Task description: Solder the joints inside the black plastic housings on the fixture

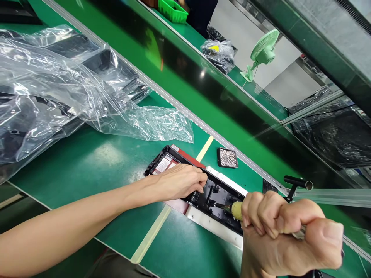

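A long black plastic housing (207,195) lies in a fixture with white side blocks (213,227) on the green bench. My left hand (185,180) rests across the housing with its fingers curled together, the fingertips over its inside. Whatever they may pinch is hidden. My right hand (286,227) is wrapped around a screwdriver with a yellow collar (237,210). Its metal shaft slants down to the left into the housing, with the tip by the moulded ribs. Most of the handle is covered by my fingers. White labels (163,165) show near the housing's far left end.
A small black box of screws (227,158) stands behind the fixture. Clear plastic bags over black parts (72,85) cover the left side. A metal rail (174,101) runs along a green conveyor belt. Beyond are a fan (263,48), a green basket (173,11) and part of another person (201,15).
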A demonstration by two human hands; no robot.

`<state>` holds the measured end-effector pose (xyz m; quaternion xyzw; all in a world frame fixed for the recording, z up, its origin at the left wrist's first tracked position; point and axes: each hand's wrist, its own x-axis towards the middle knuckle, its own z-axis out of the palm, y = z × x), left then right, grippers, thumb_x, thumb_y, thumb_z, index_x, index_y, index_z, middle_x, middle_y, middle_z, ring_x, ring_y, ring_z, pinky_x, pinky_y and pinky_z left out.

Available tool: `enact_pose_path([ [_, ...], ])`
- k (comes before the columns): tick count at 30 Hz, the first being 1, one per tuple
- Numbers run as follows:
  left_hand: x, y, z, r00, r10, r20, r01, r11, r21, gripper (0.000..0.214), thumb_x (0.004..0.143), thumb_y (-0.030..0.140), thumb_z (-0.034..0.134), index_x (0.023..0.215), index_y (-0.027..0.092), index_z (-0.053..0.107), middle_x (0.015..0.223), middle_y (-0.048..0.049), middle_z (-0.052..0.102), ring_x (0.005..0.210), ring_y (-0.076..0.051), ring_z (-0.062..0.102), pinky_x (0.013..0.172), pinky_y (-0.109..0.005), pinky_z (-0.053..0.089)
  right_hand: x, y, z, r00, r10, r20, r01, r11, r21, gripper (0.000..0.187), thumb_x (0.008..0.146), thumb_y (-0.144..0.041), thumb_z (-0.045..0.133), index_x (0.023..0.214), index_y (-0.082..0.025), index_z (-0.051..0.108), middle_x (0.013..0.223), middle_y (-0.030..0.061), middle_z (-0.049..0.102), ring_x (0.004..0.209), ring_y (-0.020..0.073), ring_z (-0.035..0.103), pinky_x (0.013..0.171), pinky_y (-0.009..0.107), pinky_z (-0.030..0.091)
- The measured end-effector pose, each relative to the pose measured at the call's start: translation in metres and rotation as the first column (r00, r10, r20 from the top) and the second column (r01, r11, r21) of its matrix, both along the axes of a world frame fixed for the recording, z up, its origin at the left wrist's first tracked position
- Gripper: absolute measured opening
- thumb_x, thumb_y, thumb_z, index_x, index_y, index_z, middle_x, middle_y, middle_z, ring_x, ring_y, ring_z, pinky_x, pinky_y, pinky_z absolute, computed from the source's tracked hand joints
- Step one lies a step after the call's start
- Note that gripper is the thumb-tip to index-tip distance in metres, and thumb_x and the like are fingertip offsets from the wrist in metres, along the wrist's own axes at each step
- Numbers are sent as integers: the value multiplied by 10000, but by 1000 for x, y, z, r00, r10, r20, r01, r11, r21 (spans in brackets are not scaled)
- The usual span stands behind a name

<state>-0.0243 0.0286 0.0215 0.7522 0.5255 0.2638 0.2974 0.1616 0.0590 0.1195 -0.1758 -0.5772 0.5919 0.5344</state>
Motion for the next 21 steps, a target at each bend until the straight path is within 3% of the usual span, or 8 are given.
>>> enact_pose_path([
  [21,1,0,2,1000,10,5,-10,1000,-12,186,960,229,540,782,194,581,835,1,672,719,-146,624,601,-268,344,-3,-1,1,1000,4,-4,-4,1000,8,392,948,-373,377,605,-198,448,458,-71,288,372,73,272,367,203,353],
])
